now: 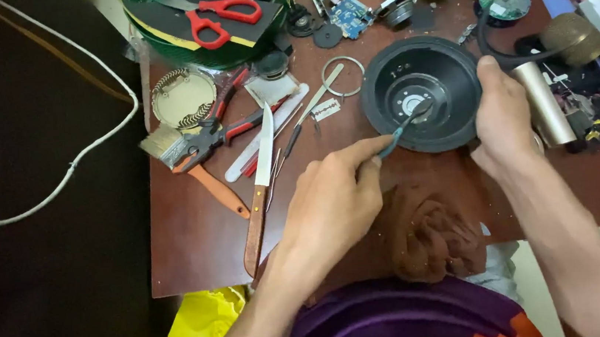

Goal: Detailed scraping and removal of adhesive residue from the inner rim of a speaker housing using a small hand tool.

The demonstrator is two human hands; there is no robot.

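A round black speaker frame (pixel 422 92) lies on the brown table (pixel 196 239). My right hand (pixel 504 116) grips its right rim. My left hand (pixel 335 203) holds a thin tool with a teal handle (pixel 401 126), and its tip rests in the centre of the frame. A brown cloth (pixel 425 229) lies bunched at the table's near edge between my arms.
A wooden-handled knife (pixel 261 184), red-handled pliers (pixel 218 134), a paintbrush (pixel 192 165), a razor blade (pixel 325 110) and a metal ring (pixel 343 76) lie to the left. Red scissors (pixel 221 15) rest on a green basket. A gold cylinder (pixel 542 102), circuit boards and speaker parts sit behind and right.
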